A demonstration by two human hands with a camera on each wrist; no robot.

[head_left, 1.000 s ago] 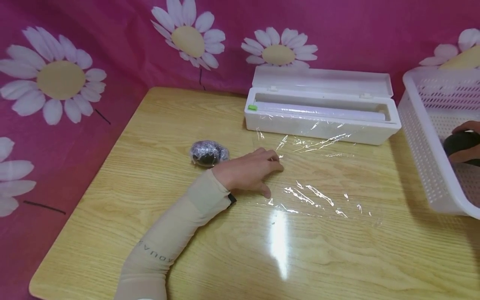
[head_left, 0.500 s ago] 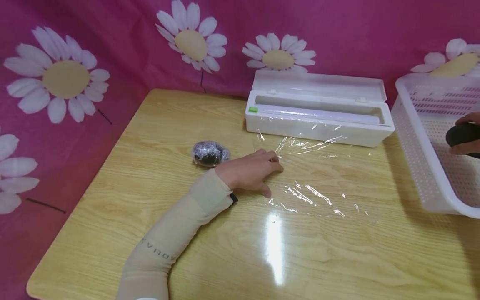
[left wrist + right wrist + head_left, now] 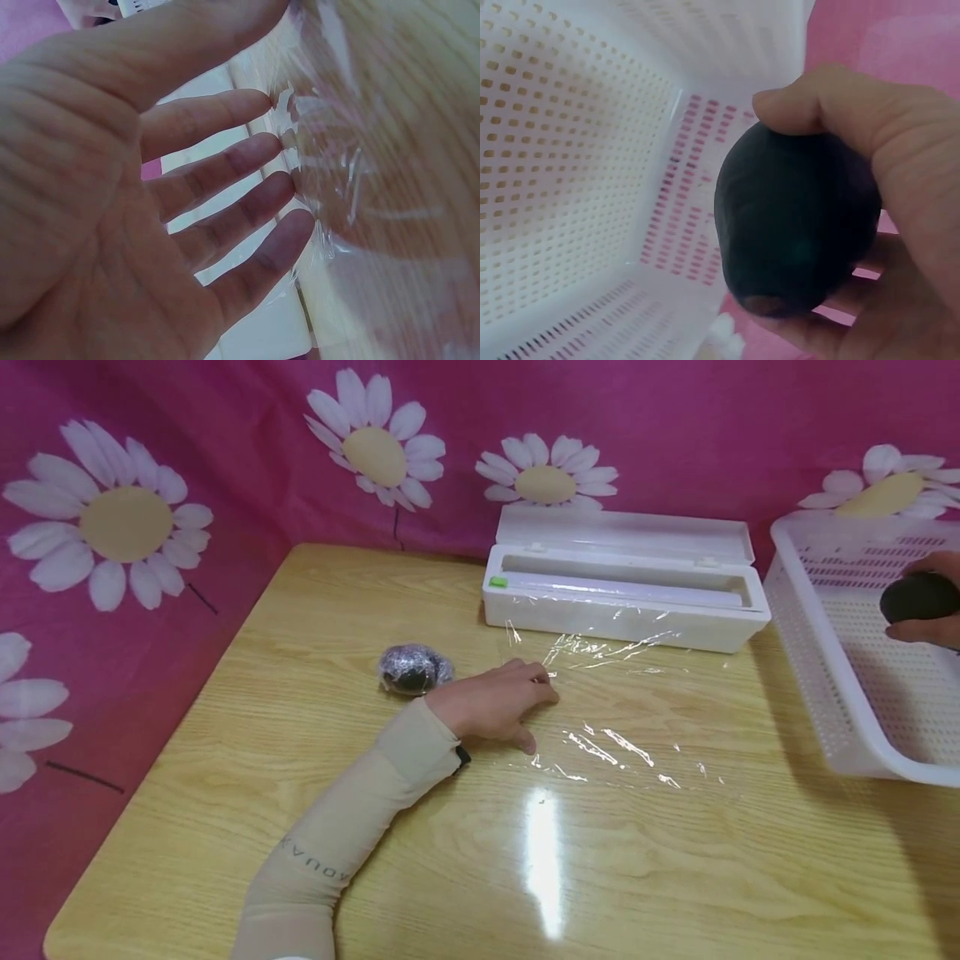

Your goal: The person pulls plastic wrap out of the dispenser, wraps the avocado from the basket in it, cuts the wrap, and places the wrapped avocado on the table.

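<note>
On the wooden table (image 3: 645, 868) lies a sheet of clear cling film (image 3: 630, 747), drawn out from the roll (image 3: 622, 587) in a white dispenser box (image 3: 615, 618). My left hand (image 3: 498, 703) rests its fingertips on the film's left side, fingers spread and only slightly bent; the left wrist view shows the film (image 3: 352, 169) creased under them. At the right, my right hand (image 3: 937, 602) holds a dark avocado (image 3: 795, 217) between thumb and fingers, above the white basket (image 3: 855, 693). Beside my left wrist sits a dark item wrapped in film (image 3: 414, 670).
The dispenser box's lid (image 3: 622, 535) stands raised at the back. A green slider (image 3: 498, 582) sits at the box's left end. Behind the table hangs a pink cloth (image 3: 247, 460) with large white flowers.
My right hand has lifted the avocado up within the basket area. My left hand has stayed on the film. The whole view has shifted slightly.
</note>
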